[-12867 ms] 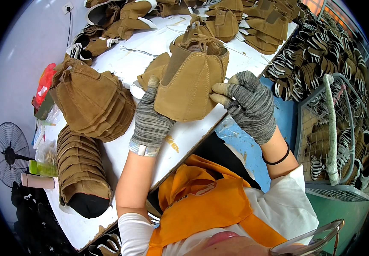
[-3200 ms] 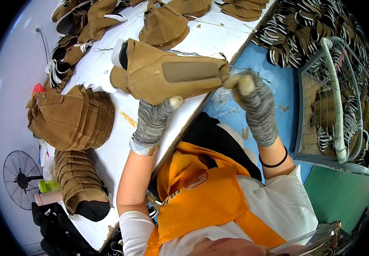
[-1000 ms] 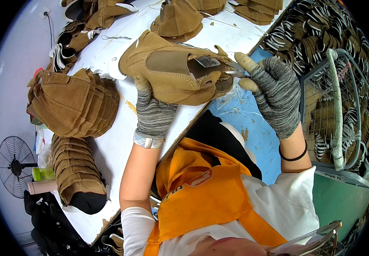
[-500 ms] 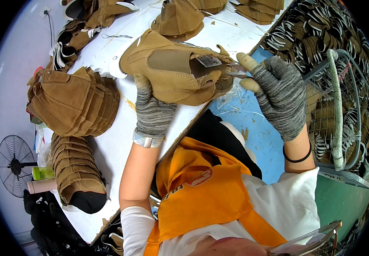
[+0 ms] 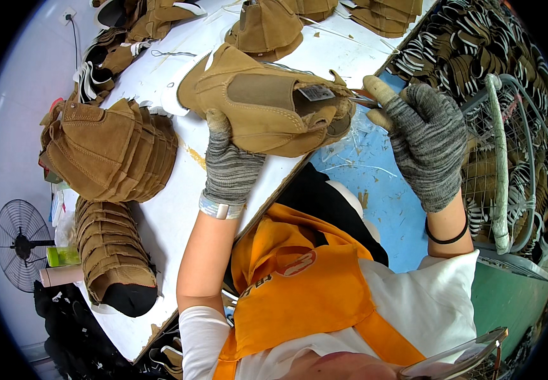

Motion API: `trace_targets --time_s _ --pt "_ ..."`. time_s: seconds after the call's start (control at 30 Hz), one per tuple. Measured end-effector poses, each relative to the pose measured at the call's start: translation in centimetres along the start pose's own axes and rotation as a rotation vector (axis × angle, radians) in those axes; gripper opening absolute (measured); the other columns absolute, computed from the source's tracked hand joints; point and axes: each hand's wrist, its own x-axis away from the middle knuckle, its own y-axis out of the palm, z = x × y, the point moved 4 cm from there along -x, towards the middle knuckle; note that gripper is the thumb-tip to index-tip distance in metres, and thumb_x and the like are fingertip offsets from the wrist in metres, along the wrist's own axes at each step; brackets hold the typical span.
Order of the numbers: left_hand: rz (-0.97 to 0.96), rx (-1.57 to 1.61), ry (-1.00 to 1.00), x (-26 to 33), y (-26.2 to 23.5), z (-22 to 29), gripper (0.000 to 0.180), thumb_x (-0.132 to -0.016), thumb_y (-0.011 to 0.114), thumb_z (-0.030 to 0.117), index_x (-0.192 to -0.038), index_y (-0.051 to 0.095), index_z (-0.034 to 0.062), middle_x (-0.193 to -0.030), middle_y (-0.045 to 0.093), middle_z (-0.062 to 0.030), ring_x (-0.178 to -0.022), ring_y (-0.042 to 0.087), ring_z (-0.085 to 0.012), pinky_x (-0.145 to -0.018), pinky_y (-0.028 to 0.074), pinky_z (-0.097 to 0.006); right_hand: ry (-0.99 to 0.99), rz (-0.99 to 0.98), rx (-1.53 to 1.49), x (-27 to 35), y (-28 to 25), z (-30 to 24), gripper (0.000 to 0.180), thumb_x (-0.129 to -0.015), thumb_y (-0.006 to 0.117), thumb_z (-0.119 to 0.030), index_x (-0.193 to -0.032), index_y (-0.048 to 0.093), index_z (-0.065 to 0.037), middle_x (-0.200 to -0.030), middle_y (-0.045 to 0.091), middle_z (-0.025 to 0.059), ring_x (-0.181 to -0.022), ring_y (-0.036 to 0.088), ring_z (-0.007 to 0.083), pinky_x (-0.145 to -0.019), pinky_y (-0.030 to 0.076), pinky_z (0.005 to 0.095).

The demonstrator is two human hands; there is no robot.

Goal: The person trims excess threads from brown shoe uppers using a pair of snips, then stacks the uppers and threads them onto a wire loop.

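A brown suede boot upper [image 5: 258, 123] with an elastic side panel and a pale label inside its opening is held up over the table's edge. Its toe end points left, showing a pale rim. Beneath it, my left hand [image 5: 233, 164], in a grey knit glove, grips the upper with the thumb pressed on its near side and the other fingers hidden behind. At its opening end, my right hand [image 5: 427, 136], gloved with bare-looking pale fingertips, is closed on small scissors [image 5: 364, 96]. Only their thin metal blades show, at the upper's edge; the handles are hidden in the hand.
Stacked brown uppers [image 5: 106, 152] stand on the white table [image 5: 176, 247] at left, with a nested row [image 5: 112, 253] nearer me. More uppers [image 5: 264, 28] lie at the back. On the right are a wire basket [image 5: 508, 158] and heaped pieces [image 5: 470, 47]. A fan [image 5: 24, 240] stands far left.
My right hand and the scissors have shifted slightly right. The upper, with my left hand, has moved a little to the right and turned slightly.
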Motion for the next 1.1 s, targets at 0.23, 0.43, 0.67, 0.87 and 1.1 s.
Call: trace_targets --time_s 0.23,0.43,0.67,0.87,1.1 --pt "-0.009 -0.012 0.003 0.1 0.0 0.0 0.072 -0.083 0.061 0.047 -0.139 0.031 0.0117 -0.137 0.041 -0.0133 -0.126 0.041 -0.0304 -0.107 0.035 -0.049 -0.04 0.036 0.041 0.3 -0.2 0.0 0.038 -0.074 0.07 -0.027 -0.112 0.067 -0.023 -0.068 0.053 0.0012 -0.059 0.052 0.0174 -0.049 0.041 0.0304" --pt "-0.005 -0.016 0.011 0.1 -0.1 0.1 0.072 -0.084 0.061 0.046 -0.139 0.03 0.0112 -0.138 0.039 -0.0137 -0.126 0.041 -0.0309 -0.108 0.034 -0.048 -0.085 0.019 0.002 0.3 0.0 -0.4 0.038 -0.075 0.069 -0.025 -0.113 0.066 -0.024 -0.07 0.053 0.0009 -0.06 0.052 0.0173 -0.051 0.042 0.0304" --pt "-0.012 0.019 -0.016 -0.1 -0.1 0.0 0.07 -0.085 0.057 0.049 -0.139 0.032 0.0129 -0.14 0.039 -0.0107 -0.127 0.041 -0.0291 -0.108 0.032 -0.05 -0.138 0.021 0.073 0.7 1.2 0.4 0.042 -0.074 0.068 -0.022 -0.116 0.064 -0.025 -0.072 0.053 0.0009 -0.059 0.052 0.0174 -0.05 0.042 0.0308" --pt "0.024 0.031 -0.034 -0.1 0.1 0.1 0.075 -0.082 0.062 0.048 -0.138 0.029 0.0105 -0.137 0.039 -0.0152 -0.125 0.041 -0.0311 -0.108 0.035 -0.048 -0.053 -0.035 0.031 0.2 1.7 0.1 0.047 -0.077 0.067 -0.024 -0.122 0.059 -0.028 -0.068 0.049 0.0009 -0.053 0.05 0.0171 -0.045 0.04 0.0307" --pt "0.003 0.032 -0.03 -0.1 0.0 -0.2 0.072 -0.084 0.061 0.047 -0.138 0.03 0.0111 -0.137 0.04 -0.0137 -0.126 0.041 -0.0305 -0.108 0.034 -0.047 -0.049 -0.047 0.072 0.5 2.1 0.5 0.045 -0.079 0.066 -0.024 -0.123 0.058 -0.028 -0.067 0.049 0.001 -0.053 0.05 0.0167 -0.045 0.041 0.0298"
